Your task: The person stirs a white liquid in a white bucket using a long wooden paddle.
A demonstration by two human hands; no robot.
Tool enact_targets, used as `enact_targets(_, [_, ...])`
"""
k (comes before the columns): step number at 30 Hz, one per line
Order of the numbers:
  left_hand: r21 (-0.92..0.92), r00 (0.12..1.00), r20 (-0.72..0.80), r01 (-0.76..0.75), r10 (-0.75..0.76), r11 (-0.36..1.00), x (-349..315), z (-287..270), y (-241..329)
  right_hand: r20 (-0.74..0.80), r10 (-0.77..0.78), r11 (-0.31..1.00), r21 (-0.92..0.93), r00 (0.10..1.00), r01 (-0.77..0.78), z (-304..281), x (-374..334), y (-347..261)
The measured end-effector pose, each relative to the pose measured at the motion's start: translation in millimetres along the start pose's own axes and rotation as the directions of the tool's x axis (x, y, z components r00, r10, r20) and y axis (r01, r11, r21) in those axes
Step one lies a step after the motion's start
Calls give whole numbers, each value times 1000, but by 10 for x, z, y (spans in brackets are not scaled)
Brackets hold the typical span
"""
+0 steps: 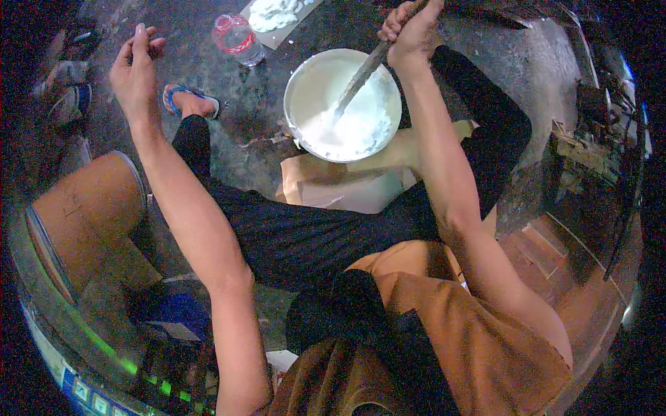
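Note:
My right hand is closed around a rough wooden stick at the upper right. The stick slants down into a round white bucket, its lower end in a white, lumpy mass on the bucket's bottom. To the left, my left hand is raised in the air away from the bucket. It holds nothing; one finger stretches up and the others bend loosely. Nearest to that hand on the floor are my sandalled foot and a clear plastic bottle with a red label.
A flat board with white paste lies beyond the bottle. Cardboard lies on the near side of the bucket, between my legs. A brown drum lies at the left. Wood scraps are piled at the right.

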State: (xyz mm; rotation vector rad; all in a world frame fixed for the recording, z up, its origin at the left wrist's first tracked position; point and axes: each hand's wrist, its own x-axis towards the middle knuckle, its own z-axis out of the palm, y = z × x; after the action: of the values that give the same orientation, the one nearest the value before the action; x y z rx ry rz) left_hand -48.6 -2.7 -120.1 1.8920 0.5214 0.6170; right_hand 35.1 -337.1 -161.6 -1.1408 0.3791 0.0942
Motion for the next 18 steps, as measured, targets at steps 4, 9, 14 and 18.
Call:
enact_targets(4, [-8, 1000, 7, 9, -9, 1000, 3, 107, -1, 34, -218, 975, -36, 975, 220, -86, 118, 376])
enact_targets(9, [-19, 1000, 14, 13, -13, 1000, 19, 154, -22, -48, -112, 986, 118, 993, 117, -323, 259, 869])
enact_targets(14, [-30, 1000, 12, 22, -21, 999, 1, 47, 28, -39, 53, 992, 116, 998, -48, -256, 137, 555])
enact_targets(18, [-9, 1000, 5, 30, -30, 999, 9, 69, 49, 73, 101, 982, 155, 992, -111, -260, 57, 329])
